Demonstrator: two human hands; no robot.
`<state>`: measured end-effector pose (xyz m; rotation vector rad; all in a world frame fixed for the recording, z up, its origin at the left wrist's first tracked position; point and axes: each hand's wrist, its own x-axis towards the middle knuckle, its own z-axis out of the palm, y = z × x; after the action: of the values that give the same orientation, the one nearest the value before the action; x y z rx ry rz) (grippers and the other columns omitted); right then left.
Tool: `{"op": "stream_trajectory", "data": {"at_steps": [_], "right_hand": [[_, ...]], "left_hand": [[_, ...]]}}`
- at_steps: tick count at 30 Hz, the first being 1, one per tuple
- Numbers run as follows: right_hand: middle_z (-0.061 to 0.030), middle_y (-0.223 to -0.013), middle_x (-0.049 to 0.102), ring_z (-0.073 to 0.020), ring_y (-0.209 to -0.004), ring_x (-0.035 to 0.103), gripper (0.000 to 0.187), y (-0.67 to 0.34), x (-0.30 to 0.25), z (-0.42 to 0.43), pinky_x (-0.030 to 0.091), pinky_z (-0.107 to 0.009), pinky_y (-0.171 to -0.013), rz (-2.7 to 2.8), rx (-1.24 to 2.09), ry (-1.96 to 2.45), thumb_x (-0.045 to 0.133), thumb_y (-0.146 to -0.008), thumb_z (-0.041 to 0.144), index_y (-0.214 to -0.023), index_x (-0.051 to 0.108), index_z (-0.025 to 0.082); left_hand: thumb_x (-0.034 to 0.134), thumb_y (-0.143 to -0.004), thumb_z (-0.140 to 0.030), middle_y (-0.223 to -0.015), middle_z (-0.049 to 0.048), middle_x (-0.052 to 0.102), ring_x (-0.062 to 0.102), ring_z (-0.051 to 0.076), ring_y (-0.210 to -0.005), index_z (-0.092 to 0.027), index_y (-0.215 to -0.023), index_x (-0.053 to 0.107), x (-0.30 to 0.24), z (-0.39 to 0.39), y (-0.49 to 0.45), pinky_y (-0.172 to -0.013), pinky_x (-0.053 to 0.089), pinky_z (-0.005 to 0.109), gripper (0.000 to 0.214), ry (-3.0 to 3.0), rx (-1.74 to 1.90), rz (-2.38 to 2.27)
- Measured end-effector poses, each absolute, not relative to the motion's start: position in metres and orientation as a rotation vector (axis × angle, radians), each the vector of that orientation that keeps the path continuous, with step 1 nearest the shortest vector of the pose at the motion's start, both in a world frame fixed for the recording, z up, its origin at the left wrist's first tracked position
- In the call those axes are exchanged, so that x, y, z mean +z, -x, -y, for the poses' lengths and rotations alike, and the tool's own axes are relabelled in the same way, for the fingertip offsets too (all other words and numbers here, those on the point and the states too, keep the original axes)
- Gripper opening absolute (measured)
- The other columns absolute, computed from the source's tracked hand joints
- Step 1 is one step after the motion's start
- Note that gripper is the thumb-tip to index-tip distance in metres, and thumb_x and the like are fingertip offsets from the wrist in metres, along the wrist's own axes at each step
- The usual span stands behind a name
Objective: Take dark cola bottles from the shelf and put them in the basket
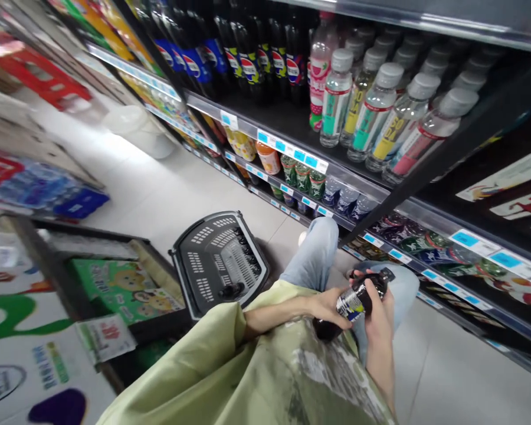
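Note:
A dark cola bottle with a black cap lies tilted across my lap, its cap end pointing up and right. My left hand is wrapped round the lower part of the bottle, beside its label. Near the cap, my right hand grips the upper part, with its thumb on the bottle's side. To my left on the floor stands a black shopping basket. Several dark bottles lie along its right side, and another dark item lies at its near end.
A shelf in front holds large cola bottles and clear drink bottles. Lower shelves hold more drinks. Cartons and a price card are close on my left. A white bin stands farther down the aisle.

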<state>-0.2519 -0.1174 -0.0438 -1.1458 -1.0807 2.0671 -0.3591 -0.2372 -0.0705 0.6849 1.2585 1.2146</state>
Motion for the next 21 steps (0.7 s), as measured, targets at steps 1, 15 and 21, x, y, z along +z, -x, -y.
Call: {"op": "stream_trajectory", "data": {"at_steps": [1, 15, 21], "right_hand": [[-0.0021, -0.102, 0.083, -0.0208, -0.081, 0.079, 0.049, 0.253, -0.042, 0.121, 0.066, -0.038, -0.081, 1.095, 2.044, 1.128, 0.096, -0.071, 0.042, -0.111, 0.072, 0.026], [0.0030, -0.091, 0.075, -0.0201, -0.080, 0.071, 0.043, 0.275, -0.054, 0.157, 0.058, -0.041, -0.085, 1.296, 2.131, 0.722, 0.086, -0.077, 0.034, -0.116, 0.068, 0.034], [-0.0013, -0.091, 0.078, -0.0234, -0.081, 0.073, 0.053, 0.300, -0.051, 0.161, 0.059, -0.040, -0.081, 1.537, 2.222, 0.620, 0.091, -0.070, 0.033, -0.118, 0.070, 0.028]], "left_hand": [[0.098, -0.058, -0.036, -0.098, 0.0043, 0.075, 0.070, 0.029, -0.088, -0.017, -0.121, 0.071, -0.071, 0.237, 0.360, -0.078, 0.060, 0.039, 0.071, -0.748, 1.200, -1.315], [0.090, -0.076, -0.056, -0.135, 0.0188, 0.070, 0.070, 0.038, -0.123, -0.015, -0.142, 0.063, -0.034, 0.307, 0.407, -0.108, 0.056, 0.045, 0.082, -1.179, 1.126, -1.683], [0.083, -0.088, -0.042, -0.159, 0.0166, 0.060, 0.060, 0.036, -0.142, -0.020, -0.158, 0.056, 0.008, 0.326, 0.440, -0.122, 0.047, 0.048, 0.079, -1.139, 1.425, -1.595]]}}
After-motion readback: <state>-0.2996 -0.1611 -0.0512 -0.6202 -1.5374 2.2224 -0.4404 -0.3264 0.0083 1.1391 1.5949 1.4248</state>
